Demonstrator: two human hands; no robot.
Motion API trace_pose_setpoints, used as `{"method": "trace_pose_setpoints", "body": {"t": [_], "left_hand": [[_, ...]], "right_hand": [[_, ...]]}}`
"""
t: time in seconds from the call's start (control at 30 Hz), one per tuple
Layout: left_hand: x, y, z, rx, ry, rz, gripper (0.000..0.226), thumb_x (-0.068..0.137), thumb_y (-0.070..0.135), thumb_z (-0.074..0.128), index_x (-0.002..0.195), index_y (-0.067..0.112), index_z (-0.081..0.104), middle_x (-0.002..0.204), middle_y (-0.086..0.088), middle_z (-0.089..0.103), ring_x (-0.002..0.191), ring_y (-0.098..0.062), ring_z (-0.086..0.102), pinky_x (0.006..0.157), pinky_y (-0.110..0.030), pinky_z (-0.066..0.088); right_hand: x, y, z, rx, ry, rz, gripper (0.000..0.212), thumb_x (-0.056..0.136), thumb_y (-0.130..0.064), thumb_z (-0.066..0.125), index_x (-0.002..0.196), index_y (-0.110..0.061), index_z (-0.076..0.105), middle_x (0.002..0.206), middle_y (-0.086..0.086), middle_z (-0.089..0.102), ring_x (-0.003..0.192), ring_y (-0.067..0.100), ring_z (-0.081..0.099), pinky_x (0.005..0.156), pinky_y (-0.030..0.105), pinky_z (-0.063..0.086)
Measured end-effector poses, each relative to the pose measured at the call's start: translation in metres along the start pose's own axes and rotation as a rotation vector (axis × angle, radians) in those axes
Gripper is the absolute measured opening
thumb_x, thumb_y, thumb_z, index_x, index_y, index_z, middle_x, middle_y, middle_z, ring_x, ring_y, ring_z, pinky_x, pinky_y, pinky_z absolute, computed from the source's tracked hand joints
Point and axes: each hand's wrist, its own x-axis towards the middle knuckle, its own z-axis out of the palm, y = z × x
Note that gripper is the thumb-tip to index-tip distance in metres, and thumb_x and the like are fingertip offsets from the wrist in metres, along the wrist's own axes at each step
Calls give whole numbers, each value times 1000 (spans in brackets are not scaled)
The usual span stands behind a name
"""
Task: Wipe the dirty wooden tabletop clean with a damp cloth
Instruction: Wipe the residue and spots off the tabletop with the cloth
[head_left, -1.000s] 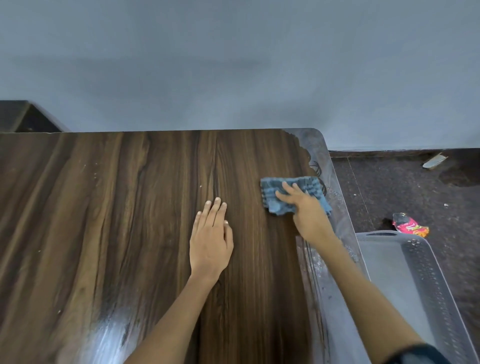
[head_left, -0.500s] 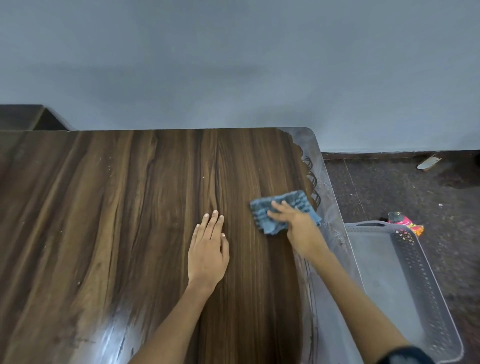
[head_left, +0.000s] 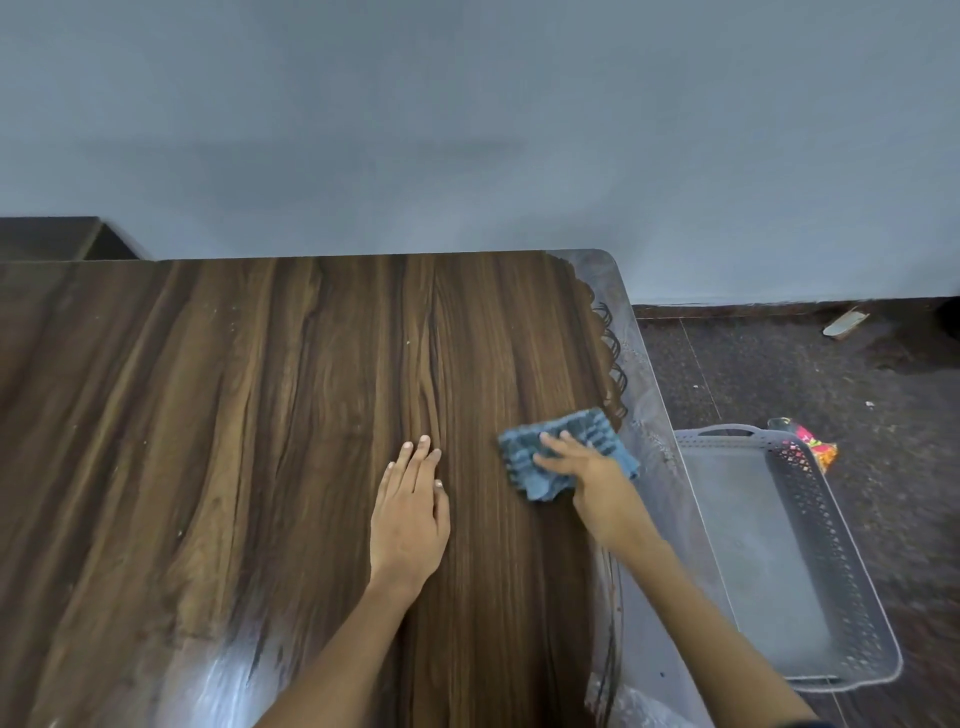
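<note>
Moved: against the table's far corner, the blue cloth (head_left: 563, 453) and the right hand (head_left: 592, 480) on it sit nearer the person than a second ago, so the stroke reads as a pull back along the right edge; the left hand (head_left: 410, 512) keeps much the same place on the wood
Cloth: crumpled flat on the wooden tabletop (head_left: 234, 441), just inside its right edge, beside the pale strip (head_left: 644, 395) that borders the dark surface
Right hand grip: fingers spread and laid straight over the cloth, pressing it down, not clenched round it; this probably keeps the full face of the cloth rubbing the wood
Left hand grip: holding nothing, palm down with fingers together and straight, resting on the board just left of the cloth; likely a brace for the lean forward
Dirt: small pale specks dot the left half of the top, so that side looks yet to be wiped, by my judgement
Basket: a grey perforated basket (head_left: 852, 597) stands on the floor close by the table's right side, perhaps within reach for the cloth
Hard to tell: whether the cloth is damp; what the red and yellow object (head_left: 815, 447) behind the basket is; both forearms are cut off at the bottom edge
</note>
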Motion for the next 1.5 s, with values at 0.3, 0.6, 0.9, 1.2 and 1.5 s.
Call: {"method": "trace_pose_setpoints", "body": {"t": [0.3, 0.6, 0.9, 1.2, 1.5], "left_hand": [[-29, -3, -4, 13, -29, -2, 56, 91, 32, 17, 132, 10, 48, 144, -2, 42, 137, -17, 30, 113, -31, 19], [-62, -10, -8, 30, -42, -1, 57, 92, 33, 15, 134, 12, 47, 144, -1, 41, 138, -15, 27, 113, -31, 17], [-80, -9, -13, 61, -70, -5, 55, 91, 30, 19, 132, 9, 48, 143, -5, 44, 136, -20, 34, 111, -34, 22], [-97, -12, -11, 91, -73, -13, 59, 92, 32, 12, 138, 11, 41, 148, -2, 35, 140, -18, 25, 113, -32, 15], [-110, -12, -11, 78, -77, -5, 60, 89, 31, 12, 139, 10, 38, 149, -3, 32, 140, -19, 23, 113, -33, 15]], "right_hand": [[-1, -49, 46, -60, -159, -25, 54, 87, 9, 36, 133, -19, 45, 151, -2, 23, 142, 18, 8, 118, 38, 0], [-47, -11, 8, 63, 4, 65, 46, 79, 19, 48, 116, -6, 60, 131, -6, 42, 134, 24, 32, 116, 41, 19], [-58, -55, 63, -10, -127, -9, 52, 87, 12, 38, 130, -15, 49, 150, 1, 26, 141, 17, 12, 116, 28, 0], [-67, -21, 18, -58, -94, 29, 57, 81, 18, 41, 126, -14, 53, 146, 0, 34, 140, 20, 22, 117, 38, 15], [-131, -74, 86, -59, -224, -35, 58, 87, 8, 41, 134, -25, 43, 151, -7, 22, 141, 10, 8, 118, 35, 5]]}}
